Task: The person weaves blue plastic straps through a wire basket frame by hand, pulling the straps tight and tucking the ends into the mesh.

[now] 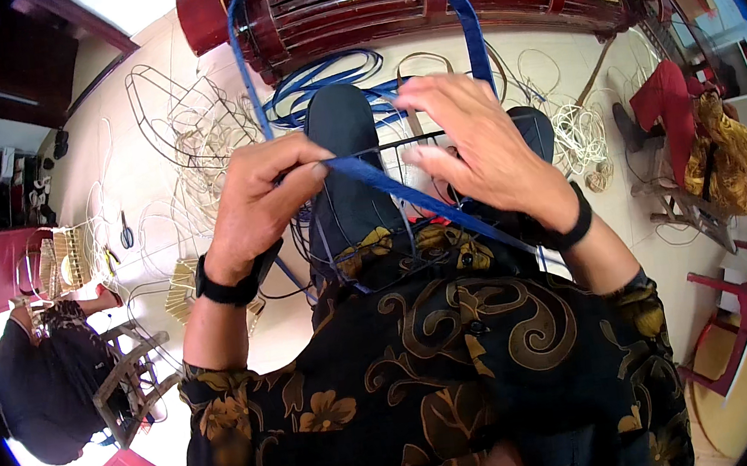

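My left hand (254,200) pinches a flat blue strap (429,202) between thumb and fingers, at the edge of a dark wire frame (393,145) on my lap. From that pinch the strap slants down to the right, under my right wrist. A long loop of blue strap (238,52) also arches up beyond both hands. My right hand (485,153) hovers over the frame's right part, thumb and fingers apart and slightly blurred, with nothing visible between them. Much of the frame is hidden by the hands and lost against my dark clothes.
More blue strap (321,84) lies coiled on the floor before a dark red slatted wooden bench (350,8). Tangled pale strands (199,128) spread left, near scissors (126,230); another pale bundle (580,134) lies right. People sit at far left (53,385) and right (730,159).
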A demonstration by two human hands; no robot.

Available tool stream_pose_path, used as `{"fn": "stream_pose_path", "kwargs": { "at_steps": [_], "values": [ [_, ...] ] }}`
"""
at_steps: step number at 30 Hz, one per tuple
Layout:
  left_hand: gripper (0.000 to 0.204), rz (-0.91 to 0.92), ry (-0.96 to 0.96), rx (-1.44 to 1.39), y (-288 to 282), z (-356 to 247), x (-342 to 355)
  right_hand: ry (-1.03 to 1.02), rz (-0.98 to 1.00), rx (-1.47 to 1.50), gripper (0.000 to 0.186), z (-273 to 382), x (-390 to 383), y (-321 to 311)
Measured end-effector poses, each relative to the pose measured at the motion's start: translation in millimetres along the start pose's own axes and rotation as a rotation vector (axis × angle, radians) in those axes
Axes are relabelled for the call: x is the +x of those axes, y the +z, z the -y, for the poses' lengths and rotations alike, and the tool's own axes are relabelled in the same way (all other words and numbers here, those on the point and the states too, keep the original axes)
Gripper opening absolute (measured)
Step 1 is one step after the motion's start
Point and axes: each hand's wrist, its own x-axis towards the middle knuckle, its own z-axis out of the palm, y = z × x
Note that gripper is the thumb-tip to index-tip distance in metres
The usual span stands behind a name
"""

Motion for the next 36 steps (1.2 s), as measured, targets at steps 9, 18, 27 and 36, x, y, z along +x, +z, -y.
{"fn": "stream_pose_path", "kwargs": {
  "at_steps": [9,18,27,36],
  "values": [
    [0.013,-0.088,0.085,-0.170,-7,14,-4,0.445,0.353,0.251,0.036,1,-6,-33],
    [0.012,-0.062,0.169,-0.383,-9,34,-5,0.538,0.314,0.108,0.024,41,21,-66],
    [0.016,-0.108,0.021,-0.340,25,47,-2,0.508,0.318,0.075,0.030,-2,3,-40],
    [0.012,-0.323,-0.001,-0.437,-9,35,-44,0.371,0.256,0.235,0.020,22,35,-9]
  ]
}}
